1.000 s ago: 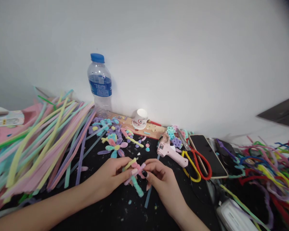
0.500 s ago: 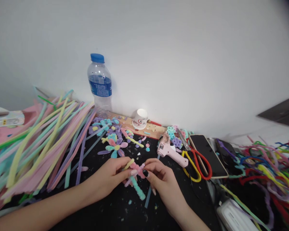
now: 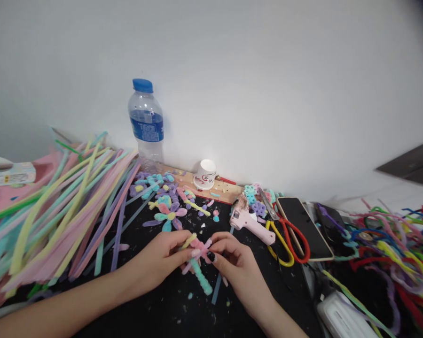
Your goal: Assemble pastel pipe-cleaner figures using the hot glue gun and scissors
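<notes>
Black tabletop point(image 3: 155, 312) under fuzzy piece point(image 3: 199, 271), scattered scraps point(image 3: 216, 218), wall point(image 3: 268, 94) behind

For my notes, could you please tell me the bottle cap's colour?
The cap is blue, clearest in the head view.

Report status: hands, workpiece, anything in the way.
Left hand, right hand both pinching fuzzy pastel piece. Teal end free. Bluish strip partly hidden by right hand; glue gun beyond.

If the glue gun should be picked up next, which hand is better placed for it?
Probably the right hand: the glue gun lies just beyond it, while the left hand is farther away. Both hands hold the fuzzy piece, so the right would first release it.
</notes>
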Available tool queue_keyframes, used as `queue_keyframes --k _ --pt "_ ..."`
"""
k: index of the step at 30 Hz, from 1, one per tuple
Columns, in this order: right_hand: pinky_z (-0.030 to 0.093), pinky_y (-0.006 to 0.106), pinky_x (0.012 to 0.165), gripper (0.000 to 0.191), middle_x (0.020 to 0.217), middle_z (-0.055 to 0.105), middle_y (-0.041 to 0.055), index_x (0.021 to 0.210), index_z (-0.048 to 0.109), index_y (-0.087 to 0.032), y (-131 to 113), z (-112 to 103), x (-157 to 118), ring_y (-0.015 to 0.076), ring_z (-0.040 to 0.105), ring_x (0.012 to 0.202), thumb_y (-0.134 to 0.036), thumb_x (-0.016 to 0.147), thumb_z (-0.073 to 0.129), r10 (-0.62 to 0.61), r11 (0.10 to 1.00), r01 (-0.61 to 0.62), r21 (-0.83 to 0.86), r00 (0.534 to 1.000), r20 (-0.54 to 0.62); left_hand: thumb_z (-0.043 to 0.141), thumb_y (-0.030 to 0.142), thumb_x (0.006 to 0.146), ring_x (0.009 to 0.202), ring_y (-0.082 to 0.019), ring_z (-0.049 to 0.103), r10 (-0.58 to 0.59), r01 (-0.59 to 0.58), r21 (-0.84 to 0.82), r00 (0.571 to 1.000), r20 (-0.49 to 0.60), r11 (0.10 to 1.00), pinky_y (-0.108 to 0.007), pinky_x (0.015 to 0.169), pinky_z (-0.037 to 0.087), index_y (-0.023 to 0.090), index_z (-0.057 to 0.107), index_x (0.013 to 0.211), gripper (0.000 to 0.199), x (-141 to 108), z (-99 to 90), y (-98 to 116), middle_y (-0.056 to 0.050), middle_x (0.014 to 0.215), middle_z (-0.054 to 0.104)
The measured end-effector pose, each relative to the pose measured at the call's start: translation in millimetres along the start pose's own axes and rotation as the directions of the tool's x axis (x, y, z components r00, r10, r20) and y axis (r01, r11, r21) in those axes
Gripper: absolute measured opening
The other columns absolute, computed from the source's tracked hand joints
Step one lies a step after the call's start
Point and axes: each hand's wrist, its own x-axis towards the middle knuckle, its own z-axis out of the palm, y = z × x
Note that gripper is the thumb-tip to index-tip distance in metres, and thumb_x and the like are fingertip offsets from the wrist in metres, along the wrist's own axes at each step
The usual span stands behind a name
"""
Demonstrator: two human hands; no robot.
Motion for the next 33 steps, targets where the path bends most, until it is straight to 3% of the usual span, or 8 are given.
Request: queue_keyframes --k 4,12,16,25,33 --pt "0.047 0.025 0.067 0.006 0.094 0.058 0.0056 0.07 0.068 -0.018 0.1 -0.2 -0.2 0.0181 0.057 0.085 -0.023 0.073 0.068 -0.02 1.0 0.02 -0.006 1.0 0.002 0.048 0.043 0.084 0.058 -0.012 0.043 -0.003 0.004 0.015 1.0 -0.01 1.0 -0.023 0.054 0.032 0.017 0.049 0.068 0.031 1.2 0.2 -4.3 0.005 0.06 0.046" --pt "0.042 0.019 0.047 0.009 0.095 0.056 0.0058 0.073 0.069 -0.018 1.1 -0.3 0.1 0.0142 0.056 0.072 -0.027 0.072 0.068 0.017 1.0 -0.017 0.001 1.0 0.005 0.053 0.043 0.081 0.061 -0.012 0.049 0.025 -0.023 -0.114 1.0 0.008 0.993 -0.023 0.057 0.038 0.018 0.054 0.08 0.025 3.1 1.1 -9.3 0.005 0.067 0.049" --pt "0.044 0.02 0.051 0.007 0.096 0.057 0.0056 0.072 0.068 -0.018 0.5 -0.3 0.2 0.0158 0.057 0.077 -0.025 0.072 0.069 0.007 1.0 -0.007 -0.002 1.0 0.013 0.054 0.043 0.081 0.064 -0.012 0.05 0.024 -0.022 -0.175 1.0 0.006 0.984 -0.023 0.06 0.041 0.018 0.055 0.079 0.025 3.0 1.6 -8.6 0.004 0.07 0.049" --pt "0.046 0.026 0.07 0.003 0.097 0.056 0.0047 0.074 0.068 -0.018 0.3 0.3 0.8 0.0155 0.057 0.08 -0.021 0.072 0.068 -0.025 1.0 0.025 0.004 0.999 0.034 0.051 0.042 0.083 0.06 -0.012 0.046 0.011 -0.011 -0.108 1.0 0.0 0.994 -0.022 0.056 0.035 0.017 0.055 0.076 0.027 2.4 1.4 -7.7 0.005 0.062 0.049" --pt "0.045 0.025 0.065 0.003 0.098 0.057 0.0051 0.074 0.069 -0.019 0.7 -0.2 -0.2 0.0163 0.058 0.081 -0.02 0.072 0.067 -0.004 0.999 0.005 -0.031 1.0 0.028 0.051 0.042 0.083 0.059 -0.012 0.044 0.0 0.001 -0.091 1.0 0.017 0.996 -0.022 0.055 0.033 0.016 0.055 0.075 0.028 1.9 1.6 -9.0 0.005 0.061 0.048"
